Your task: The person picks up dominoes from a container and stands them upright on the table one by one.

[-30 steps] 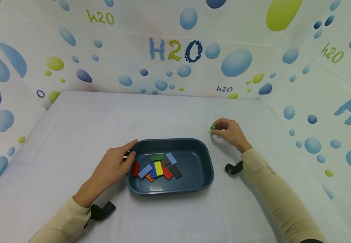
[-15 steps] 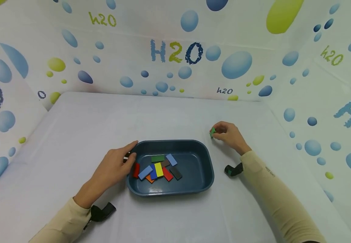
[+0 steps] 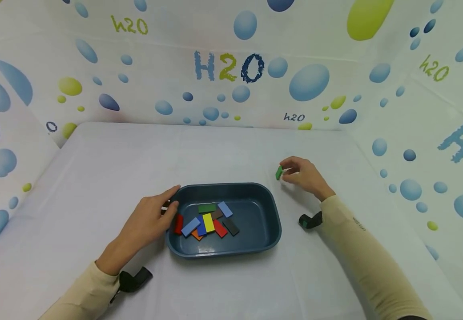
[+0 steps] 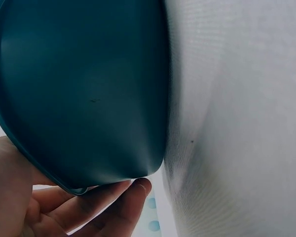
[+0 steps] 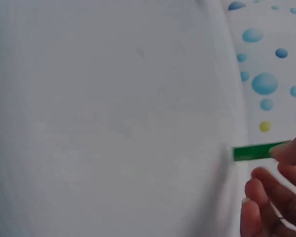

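Note:
A dark blue plastic tray holds several flat coloured wooden tiles, among them a yellow tile, a black tile and a dark green tile. My left hand grips the tray's left end, thumb at the rim and index finger at the far corner; in the left wrist view its other fingers lie against the outer wall. A green tile stands on end on the table, right of the tray. Close behind it is my right hand, thumb and index finger parted; in the right wrist view the thumb overlaps the green tile.
White cloth covers the table. Behind and beside it rise walls of sheeting printed with blue and green drops. A black wrist camera hangs by the left sleeve, another black camera by the right one.
My right hand's thumb and index finger have parted from their pinch on the green tile, which now shows fully in front of them. The left hand and tray stay put.

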The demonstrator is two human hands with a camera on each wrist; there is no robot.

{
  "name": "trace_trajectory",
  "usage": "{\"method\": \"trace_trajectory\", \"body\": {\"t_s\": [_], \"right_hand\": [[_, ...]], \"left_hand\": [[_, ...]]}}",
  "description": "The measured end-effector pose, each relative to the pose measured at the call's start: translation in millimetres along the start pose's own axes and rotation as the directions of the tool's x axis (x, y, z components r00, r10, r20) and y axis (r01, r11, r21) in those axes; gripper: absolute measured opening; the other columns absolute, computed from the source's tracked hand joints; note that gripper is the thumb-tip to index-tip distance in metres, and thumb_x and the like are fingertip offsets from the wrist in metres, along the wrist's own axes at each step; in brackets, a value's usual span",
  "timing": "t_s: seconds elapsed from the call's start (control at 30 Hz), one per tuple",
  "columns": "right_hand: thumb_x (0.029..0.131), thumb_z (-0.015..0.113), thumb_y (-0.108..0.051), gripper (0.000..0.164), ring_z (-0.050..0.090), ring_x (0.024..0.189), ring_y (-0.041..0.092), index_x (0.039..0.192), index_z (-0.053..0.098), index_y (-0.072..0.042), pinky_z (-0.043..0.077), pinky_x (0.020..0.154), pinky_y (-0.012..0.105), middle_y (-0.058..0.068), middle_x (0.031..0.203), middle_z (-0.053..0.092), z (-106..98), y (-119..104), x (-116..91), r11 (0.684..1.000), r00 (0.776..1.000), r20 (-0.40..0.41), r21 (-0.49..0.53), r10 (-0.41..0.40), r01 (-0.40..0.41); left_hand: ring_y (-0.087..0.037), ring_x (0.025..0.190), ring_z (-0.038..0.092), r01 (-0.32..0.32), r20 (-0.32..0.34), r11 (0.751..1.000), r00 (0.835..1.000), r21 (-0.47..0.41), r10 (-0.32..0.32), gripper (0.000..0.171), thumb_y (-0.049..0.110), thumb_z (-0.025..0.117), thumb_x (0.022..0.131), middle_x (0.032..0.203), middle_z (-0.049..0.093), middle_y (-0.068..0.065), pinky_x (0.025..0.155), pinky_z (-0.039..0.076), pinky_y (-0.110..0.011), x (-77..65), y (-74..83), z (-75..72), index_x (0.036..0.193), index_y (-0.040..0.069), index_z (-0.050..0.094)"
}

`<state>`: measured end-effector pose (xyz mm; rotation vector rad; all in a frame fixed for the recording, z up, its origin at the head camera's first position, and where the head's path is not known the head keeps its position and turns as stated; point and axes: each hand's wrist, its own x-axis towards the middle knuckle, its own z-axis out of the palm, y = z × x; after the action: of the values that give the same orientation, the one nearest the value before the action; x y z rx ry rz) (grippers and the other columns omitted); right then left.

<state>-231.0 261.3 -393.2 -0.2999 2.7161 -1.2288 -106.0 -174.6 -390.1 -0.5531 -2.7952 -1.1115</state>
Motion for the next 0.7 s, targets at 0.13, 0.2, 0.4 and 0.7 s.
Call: {"method": "trace_trajectory", "body": {"t_s": [0.13,0.2,0.4,0.7], "right_hand": [[0.094,0.069,0.001,0.043,0.059,0.112,0.035,0.136,0.060,-0.001,0.049,0.091,0.050,0.020,0.134,0.063,-13.6,-22.4,-7.2,0.998,0.999,-0.021,-0.056,-0.039,0.038],[0.094,0.067,0.001,0.043,0.058,0.111,0.034,0.136,0.060,-0.001,0.049,0.092,0.050,0.019,0.134,0.063,-18.2,-36.6,-9.0,0.997,0.997,-0.043,-0.046,-0.061,0.059],[0.096,0.065,-0.004,0.034,0.060,0.109,0.029,0.130,0.065,-0.005,0.049,0.093,0.048,0.011,0.127,0.066,-13.2,-77.4,-14.5,0.991,0.990,-0.066,0.029,-0.128,0.130],[0.098,0.069,-0.007,0.027,0.063,0.106,0.025,0.124,0.070,-0.006,0.052,0.091,0.046,0.007,0.121,0.068,20.9,-114.9,-25.6,0.961,0.964,0.046,0.103,-0.261,0.255]], "left_hand": [[-0.037,0.093,0.075,0.011,0.011,1.000,1.000,0.019,-0.011,0.046,0.008,0.058,0.103,0.116,0.071,-0.027,0.075,0.062,-0.048,-1.4,0.0,-0.8,0.146,-0.008,0.054],[-0.038,0.093,0.074,0.013,0.015,0.999,1.000,0.040,-0.014,0.047,0.010,0.059,0.103,0.121,0.069,-0.029,0.075,0.062,-0.049,-1.8,0.8,-2.2,0.145,-0.009,0.054],[-0.041,0.096,0.073,0.011,0.015,0.996,1.000,0.084,-0.012,0.049,0.011,0.062,0.101,0.128,0.065,-0.030,0.077,0.061,-0.053,-1.1,4.5,-5.7,0.145,-0.009,0.054],[-0.036,0.092,0.074,0.013,0.032,0.997,0.999,0.070,-0.015,0.050,0.010,0.062,0.101,0.132,0.063,-0.031,0.076,0.062,-0.049,1.9,6.0,-3.0,0.146,-0.009,0.053]]}}
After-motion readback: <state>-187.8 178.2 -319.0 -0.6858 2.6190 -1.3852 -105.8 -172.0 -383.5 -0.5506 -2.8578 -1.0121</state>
